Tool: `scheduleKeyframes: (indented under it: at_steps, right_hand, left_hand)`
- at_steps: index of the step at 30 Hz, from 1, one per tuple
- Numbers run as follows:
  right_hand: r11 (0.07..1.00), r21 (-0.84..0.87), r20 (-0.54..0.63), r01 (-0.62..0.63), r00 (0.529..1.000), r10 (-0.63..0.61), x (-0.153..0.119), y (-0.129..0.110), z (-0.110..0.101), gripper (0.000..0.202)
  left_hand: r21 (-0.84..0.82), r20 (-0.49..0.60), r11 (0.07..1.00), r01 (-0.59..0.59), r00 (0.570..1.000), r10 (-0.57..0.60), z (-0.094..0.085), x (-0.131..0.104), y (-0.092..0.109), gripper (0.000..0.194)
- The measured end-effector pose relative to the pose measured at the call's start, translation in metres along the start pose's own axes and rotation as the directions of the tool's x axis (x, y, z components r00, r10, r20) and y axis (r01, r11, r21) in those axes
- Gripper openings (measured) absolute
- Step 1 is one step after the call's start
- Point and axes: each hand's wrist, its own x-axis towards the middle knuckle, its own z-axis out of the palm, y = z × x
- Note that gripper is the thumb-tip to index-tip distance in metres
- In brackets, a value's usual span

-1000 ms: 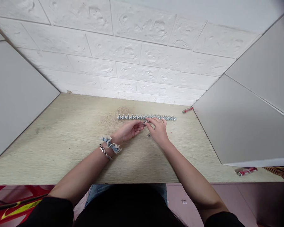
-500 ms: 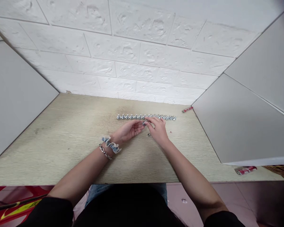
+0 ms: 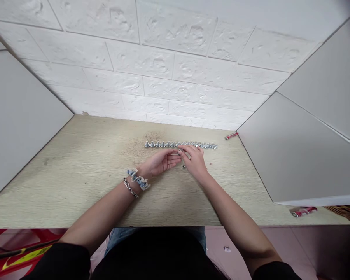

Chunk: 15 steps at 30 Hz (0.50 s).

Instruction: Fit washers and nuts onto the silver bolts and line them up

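Note:
My left hand (image 3: 162, 161) is turned palm up, with its thumb and fingertips around a small metal bolt (image 3: 179, 153). From the right, my right hand (image 3: 196, 160) pinches the same piece with thumb and forefinger; the fingers hide much of it. Just behind both hands runs a row of silver bolts (image 3: 162, 144) on the wooden tabletop (image 3: 105, 155), the left ones standing upright. Part of the row is covered by my right fingers. A small metal nut-like piece (image 3: 183, 167) lies on the table just below my right thumb.
A red battery (image 3: 231, 135) lies by the right panel (image 3: 309, 155), and another red battery (image 3: 303, 211) near the front right edge beside a brown wicker item (image 3: 342, 213). A white brick-pattern wall (image 3: 151, 83) closes the back; a grey panel (image 3: 23, 124) stands left.
The bolt between my hands has shifted slightly right and is now more hidden by the fingers. My left fingers look straighter. The row and batteries stay in place.

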Motion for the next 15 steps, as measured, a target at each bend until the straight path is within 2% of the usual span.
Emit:
scheduleKeyframes:
  at_steps: [15]
  right_hand:
    - [0.999, -0.026, 0.038, 0.019, 0.999, -0.018, 0.0006, 0.0023, -0.0005, 0.024]
  left_hand:
    - [-0.020, 0.002, 1.000, -0.019, 1.000, 0.019, -0.0001, -0.0007, 0.0022, 0.016]
